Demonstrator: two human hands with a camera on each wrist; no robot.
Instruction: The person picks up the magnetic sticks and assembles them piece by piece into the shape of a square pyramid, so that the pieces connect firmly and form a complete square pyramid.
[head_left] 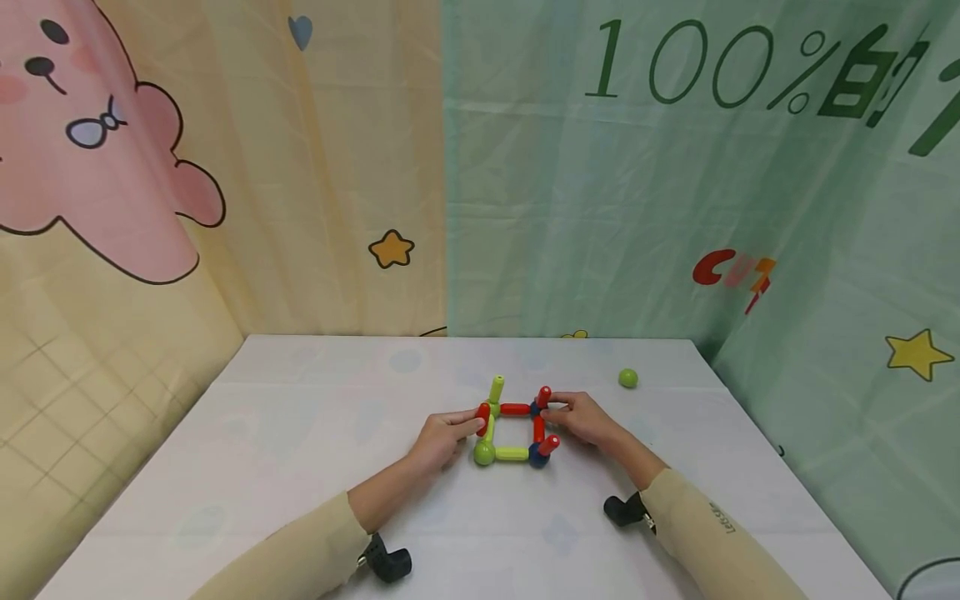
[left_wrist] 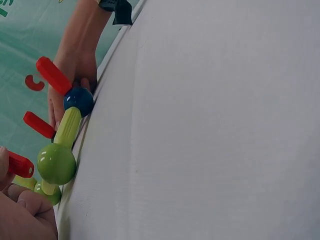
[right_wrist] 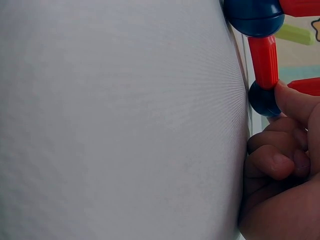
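Note:
A square of toy building rods and balls sits on the white table, with a green ball and a blue ball at its near corners. Red and light green rods form its sides. Three corners carry upright rods: one light green, two red. My left hand pinches a loose red rod above the square's left side, its lower end over the near green ball in the left wrist view. With thumb and fingers, my right hand holds the far right blue ball.
A single green ball lies apart at the table's back right. Patterned curtains hang behind and beside the table. Black wrist devices hang below both sleeves, close over the tabletop.

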